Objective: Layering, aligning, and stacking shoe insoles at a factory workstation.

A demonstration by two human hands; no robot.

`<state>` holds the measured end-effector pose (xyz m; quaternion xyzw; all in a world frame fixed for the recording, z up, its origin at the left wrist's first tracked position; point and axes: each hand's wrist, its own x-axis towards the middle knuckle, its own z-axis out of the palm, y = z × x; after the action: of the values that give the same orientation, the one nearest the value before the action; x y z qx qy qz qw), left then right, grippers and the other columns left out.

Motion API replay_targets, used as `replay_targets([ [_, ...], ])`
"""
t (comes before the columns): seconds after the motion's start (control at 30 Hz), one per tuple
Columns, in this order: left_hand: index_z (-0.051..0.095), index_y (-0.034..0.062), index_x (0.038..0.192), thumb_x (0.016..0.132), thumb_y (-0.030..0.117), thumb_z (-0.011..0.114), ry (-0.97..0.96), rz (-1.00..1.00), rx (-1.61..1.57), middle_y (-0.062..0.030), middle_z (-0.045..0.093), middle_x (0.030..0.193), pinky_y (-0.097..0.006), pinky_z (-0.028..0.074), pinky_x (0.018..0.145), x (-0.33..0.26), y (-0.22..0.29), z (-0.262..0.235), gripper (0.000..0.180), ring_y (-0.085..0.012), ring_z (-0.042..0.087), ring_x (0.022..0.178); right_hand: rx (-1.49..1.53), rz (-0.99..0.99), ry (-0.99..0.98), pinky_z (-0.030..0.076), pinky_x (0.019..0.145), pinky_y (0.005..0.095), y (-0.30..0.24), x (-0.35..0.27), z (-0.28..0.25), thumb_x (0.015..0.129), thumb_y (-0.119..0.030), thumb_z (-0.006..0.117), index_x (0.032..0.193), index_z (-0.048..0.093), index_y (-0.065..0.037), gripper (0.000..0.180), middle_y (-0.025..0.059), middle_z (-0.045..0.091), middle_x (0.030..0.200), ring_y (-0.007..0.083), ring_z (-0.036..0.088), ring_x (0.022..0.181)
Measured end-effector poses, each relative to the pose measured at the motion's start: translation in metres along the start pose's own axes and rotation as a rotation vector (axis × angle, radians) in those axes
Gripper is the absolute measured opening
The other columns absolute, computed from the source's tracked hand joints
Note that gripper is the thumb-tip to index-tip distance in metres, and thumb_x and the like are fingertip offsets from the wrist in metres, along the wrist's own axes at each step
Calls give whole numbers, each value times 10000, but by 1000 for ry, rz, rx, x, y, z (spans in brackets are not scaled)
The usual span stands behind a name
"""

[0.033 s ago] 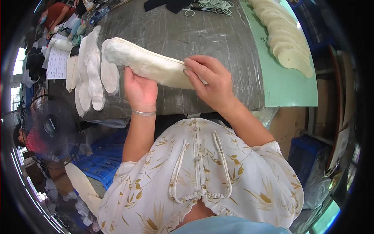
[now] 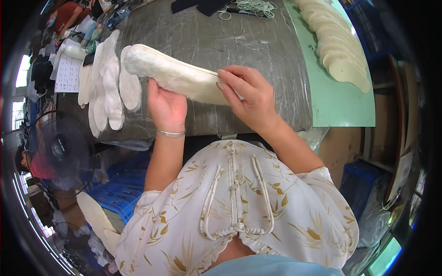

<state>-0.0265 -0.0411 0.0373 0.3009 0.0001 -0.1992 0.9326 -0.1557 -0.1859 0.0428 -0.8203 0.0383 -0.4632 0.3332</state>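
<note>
A small stack of cream fleece insoles (image 2: 177,79) is held above the table, tilted with its fluffy side toward me. My left hand (image 2: 168,108) supports it from below near the middle; most of its fingers are hidden behind the insoles. At the right end, my right hand (image 2: 248,94) pinches the upper edge between thumb and fingers. Just left of the held stack lies another fluffy insole (image 2: 130,89), beside overlapping rows of white fleece insoles (image 2: 112,92).
The dark plastic-covered table (image 2: 248,46) bears rubber bands (image 2: 255,8) at its far edge. On a green board (image 2: 343,112) to the right, cream insoles (image 2: 340,50) overlap in a long row. A fan (image 2: 60,149) and blue crate (image 2: 115,195) stand lower left.
</note>
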Motion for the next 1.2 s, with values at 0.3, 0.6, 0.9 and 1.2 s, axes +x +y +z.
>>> replay_targets([
  [0.3,426,109,1323,987,147,427,-38,85,-28,-51,498,1332,-427,363,1080,-8,-8,-3,339,-218,463,1253,-347,-234,9,466,655,332,8,-5,9,672,-70,744,1005,710,-117,338,9,636,940,197,585,764],
  [0.6,436,125,1317,1005,197,422,-37,89,-38,-50,500,1330,-439,371,1072,-12,-7,-6,321,-218,470,1251,-366,-317,27,446,685,326,11,4,14,681,-78,743,973,716,-118,296,-12,628,890,175,578,737],
  [0.9,434,106,1305,1011,185,433,-25,111,2,-54,512,1312,-420,390,1058,-12,-3,-6,304,-206,489,1229,-73,-76,-116,451,754,357,13,14,22,779,-28,675,886,600,-58,134,62,596,949,252,574,834],
  [1.2,424,113,1267,1017,180,446,-28,182,40,-54,498,1308,-420,406,1041,-16,-10,3,260,-207,484,1222,-167,-62,-17,480,629,371,4,12,29,775,66,606,861,489,-13,165,133,573,851,305,575,733],
])
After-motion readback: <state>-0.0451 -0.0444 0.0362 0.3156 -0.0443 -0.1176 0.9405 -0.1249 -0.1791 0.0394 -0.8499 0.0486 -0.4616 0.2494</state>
